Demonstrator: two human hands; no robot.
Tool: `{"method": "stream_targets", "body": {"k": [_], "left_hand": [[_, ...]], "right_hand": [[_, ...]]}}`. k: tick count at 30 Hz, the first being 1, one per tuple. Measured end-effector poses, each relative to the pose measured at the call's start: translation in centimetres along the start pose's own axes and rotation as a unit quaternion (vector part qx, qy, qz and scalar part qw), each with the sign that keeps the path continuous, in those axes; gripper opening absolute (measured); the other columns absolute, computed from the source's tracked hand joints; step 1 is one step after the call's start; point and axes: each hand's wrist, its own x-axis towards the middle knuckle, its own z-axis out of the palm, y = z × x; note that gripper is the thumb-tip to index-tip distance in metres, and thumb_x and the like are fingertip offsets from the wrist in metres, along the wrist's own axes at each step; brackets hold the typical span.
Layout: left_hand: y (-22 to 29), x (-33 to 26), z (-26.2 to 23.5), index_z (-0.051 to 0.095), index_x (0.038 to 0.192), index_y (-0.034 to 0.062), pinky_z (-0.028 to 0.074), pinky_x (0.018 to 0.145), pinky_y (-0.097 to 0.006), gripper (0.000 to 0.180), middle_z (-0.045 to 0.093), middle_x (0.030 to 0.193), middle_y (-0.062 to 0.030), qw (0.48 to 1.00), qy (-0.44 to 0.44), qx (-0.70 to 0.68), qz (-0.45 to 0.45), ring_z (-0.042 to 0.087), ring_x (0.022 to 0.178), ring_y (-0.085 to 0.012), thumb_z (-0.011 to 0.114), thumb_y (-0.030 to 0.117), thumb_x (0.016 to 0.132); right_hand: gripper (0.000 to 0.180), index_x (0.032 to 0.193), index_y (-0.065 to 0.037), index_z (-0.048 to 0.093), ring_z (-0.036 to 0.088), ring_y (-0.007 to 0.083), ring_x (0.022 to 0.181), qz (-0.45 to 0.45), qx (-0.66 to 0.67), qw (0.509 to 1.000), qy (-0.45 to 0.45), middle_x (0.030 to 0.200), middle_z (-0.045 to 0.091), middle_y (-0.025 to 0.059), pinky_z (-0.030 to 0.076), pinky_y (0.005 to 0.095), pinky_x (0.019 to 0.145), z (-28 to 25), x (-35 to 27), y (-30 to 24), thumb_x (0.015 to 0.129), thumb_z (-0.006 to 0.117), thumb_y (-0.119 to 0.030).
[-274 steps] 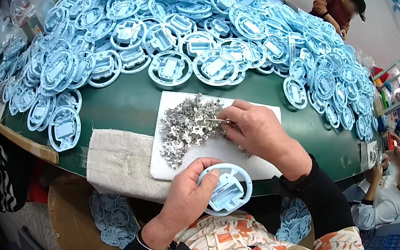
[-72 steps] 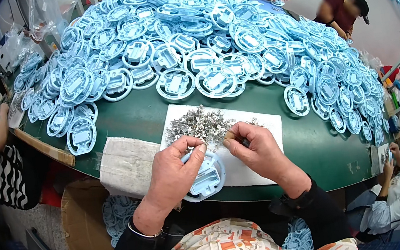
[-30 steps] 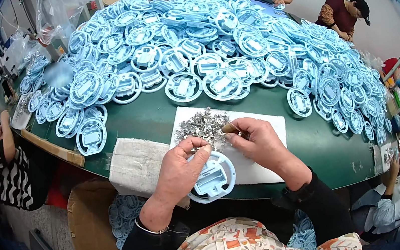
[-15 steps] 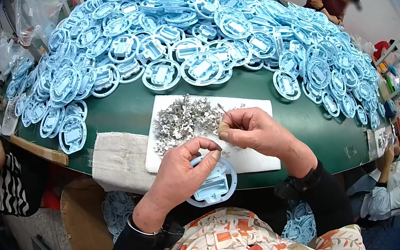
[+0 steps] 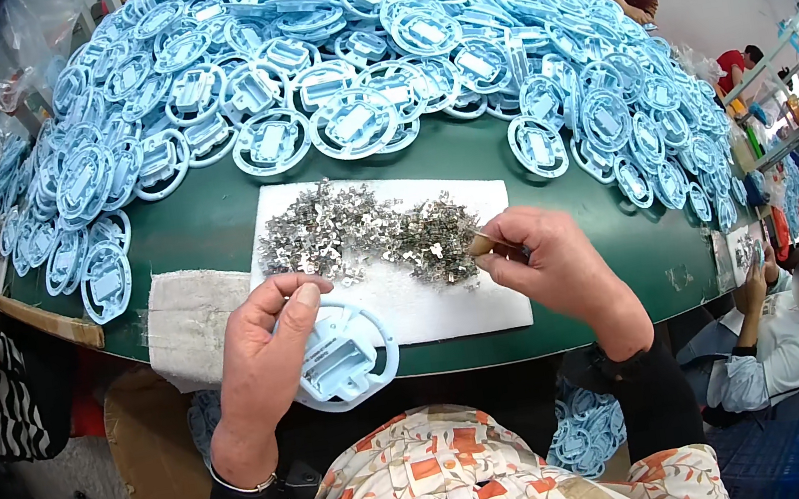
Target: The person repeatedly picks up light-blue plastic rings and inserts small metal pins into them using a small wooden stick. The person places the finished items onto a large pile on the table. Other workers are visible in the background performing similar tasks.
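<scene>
In my left hand (image 5: 267,353) is a light-blue round plastic part (image 5: 343,370), an outer ring with a recessed rectangular middle. The hand grips its left side, thumb and forefinger close together at the top, and the part hangs just in front of the table edge. Fingers of my right hand (image 5: 568,263) pinch a thin metal tool, mostly covered by the hand; a tan cover sits on one fingertip. This hand is beside the right end of a heap of small silvery metal clips (image 5: 434,240), spread over a white foam board (image 5: 469,316).
A large pile of similar blue parts (image 5: 352,119) covers the far side of the green table (image 5: 205,225). A whitish cloth-covered pad (image 5: 192,322) lies left of the board. More parts (image 5: 585,432) sit below the table. People work at the far right, right and left.
My left hand has moved left with the blue part, away from my right hand. The right hand has shifted slightly right, and the whole view has shifted a little.
</scene>
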Motion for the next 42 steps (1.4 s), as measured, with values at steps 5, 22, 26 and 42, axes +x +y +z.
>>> {"method": "stream_targets", "body": {"k": [5,22,26,42], "left_hand": [[-0.8,-1.3,1.0,0.066,0.112,0.0009,0.047,0.067,-0.018,0.02,0.065,0.09,0.0014,0.998,-0.037,-0.024,-0.048,0.056,0.077,-0.0006,0.06,0.019,0.104],[-2.4,0.4,7.0,0.068,0.114,0.0043,0.044,0.069,-0.018,0.026,0.06,0.086,0.0062,0.949,-0.219,-0.062,-0.219,0.051,0.076,-0.0011,0.057,0.026,0.107],[-2.5,0.7,7.4,0.066,0.111,0.0056,0.046,0.069,-0.018,0.021,0.063,0.088,0.0055,0.951,-0.2,-0.098,-0.214,0.054,0.077,-0.0008,0.06,0.025,0.105],[-3.3,0.4,8.3,0.068,0.103,0.0032,0.049,0.062,-0.025,0.02,0.07,0.076,-0.0021,0.991,-0.096,0.092,0.014,0.06,0.071,-0.0042,0.066,0.023,0.1]], "right_hand": [[0.011,0.095,-0.007,0.07,0.067,0.0304,0.074,-0.03,-0.12,0.992,0.009,0.087,0.067,0.0088,0.056,0.0402,0.067,1.9,-2.7,1.1,0.084,0.073,-0.009],[0.014,0.096,-0.003,0.072,0.062,0.0154,0.069,-0.069,0.13,0.989,0.01,0.082,0.067,0.0063,0.047,0.0287,0.06,3.4,-3.7,0.9,0.083,0.076,-0.001],[0.015,0.1,-0.002,0.072,0.061,0.0128,0.07,-0.058,0.146,0.988,0.011,0.082,0.066,0.0052,0.046,0.0275,0.06,3.6,-3.8,0.8,0.085,0.075,-0.002],[0.015,0.104,0.002,0.069,0.048,-0.0008,0.075,0.13,0.389,0.91,-0.062,0.087,0.061,-0.0068,0.041,0.019,0.063,3.3,-3.6,0.7,0.099,0.067,-0.012]]}}
